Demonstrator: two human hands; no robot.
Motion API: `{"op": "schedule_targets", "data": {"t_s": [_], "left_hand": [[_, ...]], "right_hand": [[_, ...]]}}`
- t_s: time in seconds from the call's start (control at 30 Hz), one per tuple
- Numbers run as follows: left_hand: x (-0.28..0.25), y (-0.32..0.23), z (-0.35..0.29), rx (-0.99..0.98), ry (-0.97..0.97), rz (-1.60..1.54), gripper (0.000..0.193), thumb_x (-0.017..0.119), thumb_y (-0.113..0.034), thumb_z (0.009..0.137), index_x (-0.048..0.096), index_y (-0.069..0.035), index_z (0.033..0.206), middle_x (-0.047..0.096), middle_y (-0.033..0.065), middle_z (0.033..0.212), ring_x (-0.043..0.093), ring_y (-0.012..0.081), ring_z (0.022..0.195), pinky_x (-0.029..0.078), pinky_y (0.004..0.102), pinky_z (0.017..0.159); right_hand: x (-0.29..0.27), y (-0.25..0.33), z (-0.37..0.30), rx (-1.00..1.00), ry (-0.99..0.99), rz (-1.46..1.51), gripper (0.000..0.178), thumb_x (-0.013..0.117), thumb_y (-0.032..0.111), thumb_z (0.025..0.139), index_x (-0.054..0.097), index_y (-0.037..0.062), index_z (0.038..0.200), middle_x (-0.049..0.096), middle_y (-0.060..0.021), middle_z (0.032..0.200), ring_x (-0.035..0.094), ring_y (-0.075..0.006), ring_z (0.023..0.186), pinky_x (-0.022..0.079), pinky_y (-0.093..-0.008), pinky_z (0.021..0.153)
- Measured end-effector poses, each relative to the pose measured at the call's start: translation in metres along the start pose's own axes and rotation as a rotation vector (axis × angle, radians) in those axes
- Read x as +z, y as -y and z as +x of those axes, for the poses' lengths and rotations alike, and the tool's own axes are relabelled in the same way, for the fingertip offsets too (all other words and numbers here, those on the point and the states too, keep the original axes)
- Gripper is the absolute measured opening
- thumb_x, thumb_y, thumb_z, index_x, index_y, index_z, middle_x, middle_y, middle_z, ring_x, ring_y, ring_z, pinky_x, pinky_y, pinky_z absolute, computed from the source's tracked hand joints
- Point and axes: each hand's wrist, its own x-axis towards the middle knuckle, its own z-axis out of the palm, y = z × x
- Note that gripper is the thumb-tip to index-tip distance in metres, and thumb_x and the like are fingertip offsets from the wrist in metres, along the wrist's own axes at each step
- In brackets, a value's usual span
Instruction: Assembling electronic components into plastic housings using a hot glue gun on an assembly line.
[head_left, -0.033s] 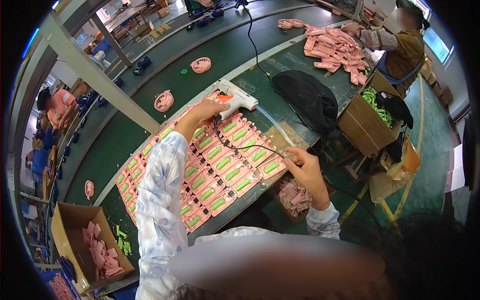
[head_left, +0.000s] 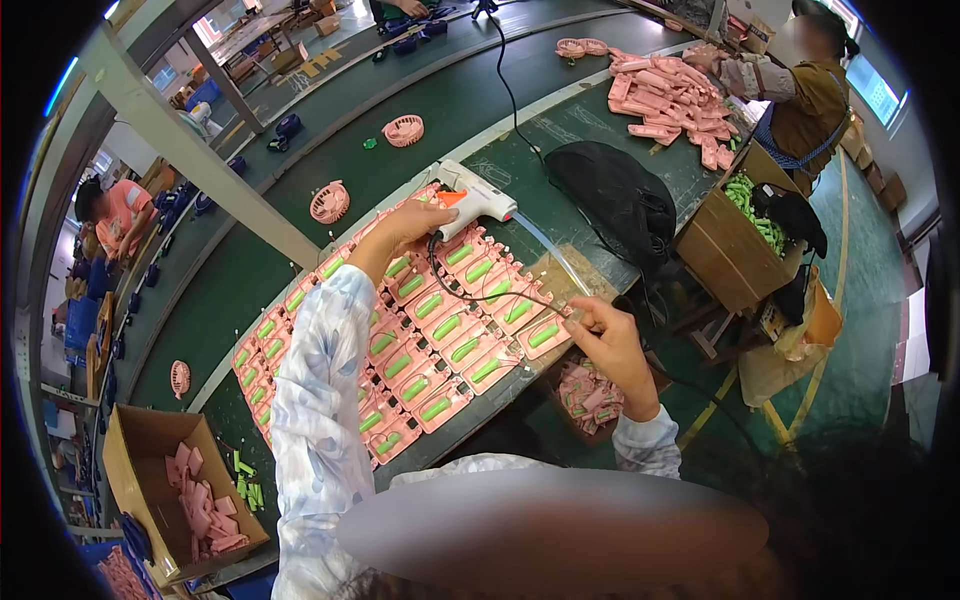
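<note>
My left hand (head_left: 425,222) is wrapped round a white hot glue gun (head_left: 480,204) with an orange trigger. A long clear glue stick (head_left: 555,250) sticks out of the gun's back, its far end close to my right hand (head_left: 612,338). The fingers of that hand are pinched on the gun's black cord (head_left: 520,294), which loops over the work. Below the gun lie rows of pink plastic shells (head_left: 420,335), each with a green battery cell (head_left: 446,327) in it and thin wires. My left forearm hides part of these rows.
A black bag (head_left: 612,200) lies right of the gun, before a heap of pink parts (head_left: 665,95) and a co-worker (head_left: 815,110). Cardboard boxes hold green cells (head_left: 750,210) and pink pieces (head_left: 205,510). Round pink fan heads (head_left: 403,131) rest on the green conveyor (head_left: 270,180) beyond a post (head_left: 200,140).
</note>
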Motion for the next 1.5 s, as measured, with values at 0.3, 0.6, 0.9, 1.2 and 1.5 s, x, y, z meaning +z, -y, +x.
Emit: {"op": "schedule_targets", "data": {"t_s": [0.3,0.6,0.9,1.2,1.5], "left_hand": [[0.001,0.013,-0.016,0.109,-0.157,0.024,0.025,0.072,-0.026,0.088,0.067,-0.005,0.101,0.056,-0.0027,0.068,0.044,0.0068,0.045,0.029,0.0252,0.039],[0.000,0.028,-0.018,0.090,-0.144,0.096,0.031,0.069,-0.024,0.090,0.067,0.001,0.108,0.064,0.0025,0.079,0.057,0.0108,0.061,0.043,0.0264,0.053],[-0.008,0.041,-0.022,0.216,-0.192,0.322,0.040,0.068,-0.031,0.088,0.069,0.002,0.111,0.066,0.0055,0.082,0.058,0.0139,0.069,0.047,0.0313,0.063],[-0.004,0.040,-0.014,0.198,-0.199,0.344,0.046,0.071,-0.033,0.086,0.069,0.001,0.117,0.071,0.0149,0.103,0.066,0.0224,0.092,0.051,0.0351,0.083],[0.027,0.016,-0.062,0.551,-0.488,0.894,0.032,0.067,-0.023,0.086,0.069,-0.004,0.112,0.069,0.0192,0.103,0.068,0.0359,0.091,0.054,0.0447,0.081]], "right_hand": [[0.014,0.011,-0.011,-0.076,0.223,-0.073,0.021,0.070,0.010,0.088,0.068,-0.0040,0.103,0.065,-0.0088,0.073,0.061,-0.0106,0.065,0.049,-0.0265,0.060],[0.021,0.005,-0.017,-0.024,0.307,-0.101,0.019,0.070,0.014,0.085,0.068,0.0001,0.097,0.068,-0.0143,0.079,0.069,-0.0278,0.073,0.052,-0.0357,0.066],[0.027,0.007,-0.020,-0.029,0.414,-0.110,0.020,0.071,0.013,0.084,0.068,-0.0006,0.097,0.068,-0.0139,0.079,0.068,-0.0287,0.073,0.052,-0.0363,0.066],[0.028,0.000,-0.017,-0.018,0.369,-0.023,0.019,0.071,0.012,0.083,0.068,-0.0011,0.096,0.066,-0.0130,0.076,0.067,-0.0274,0.070,0.051,-0.0363,0.064],[0.029,0.000,-0.026,-0.063,0.420,-0.102,0.024,0.070,0.013,0.084,0.068,0.0006,0.105,0.069,-0.0133,0.081,0.069,-0.0262,0.073,0.054,-0.0368,0.068]]}}
